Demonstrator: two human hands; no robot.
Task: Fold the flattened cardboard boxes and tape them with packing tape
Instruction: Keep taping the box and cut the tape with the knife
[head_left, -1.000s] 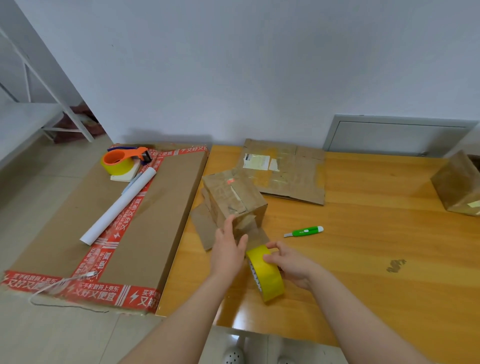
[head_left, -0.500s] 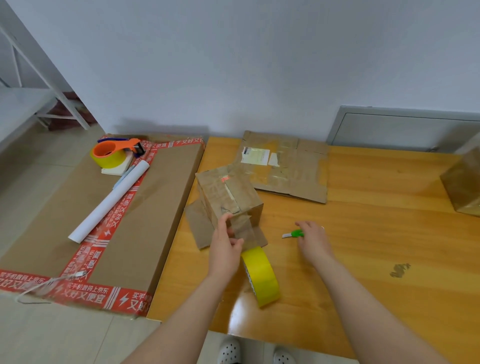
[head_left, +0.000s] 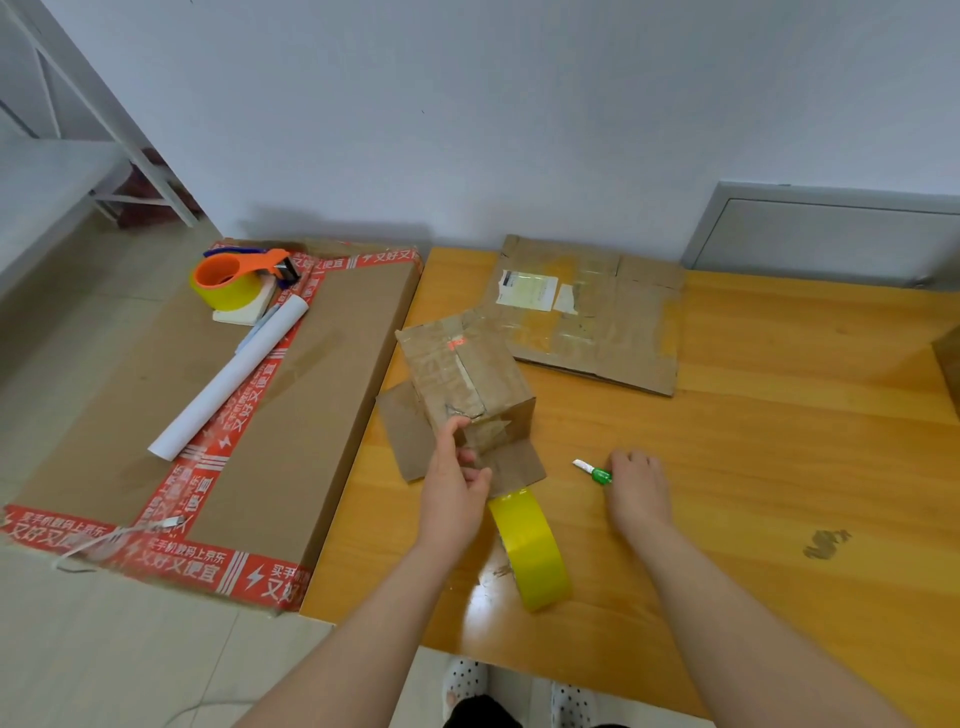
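A small taped cardboard box stands on the wooden table with its flaps spread at the base. My left hand holds its near side, thumb up on the face and fingers curled by the near flap. A yellow packing tape roll stands on edge just behind that hand, its strip running up toward the box. My right hand is curled over a green utility knife lying on the table; only the knife's tip shows. A flattened cardboard box lies farther back.
A large flat carton with red printed tape lies left of the table. It carries an orange tape dispenser and a white paper roll. Another brown box shows at the right edge. The table's near edge is close to my feet.
My right hand let go of the yellow tape roll and moved right onto the green knife. The roll now stands alone on the table. My left hand stayed on the box.
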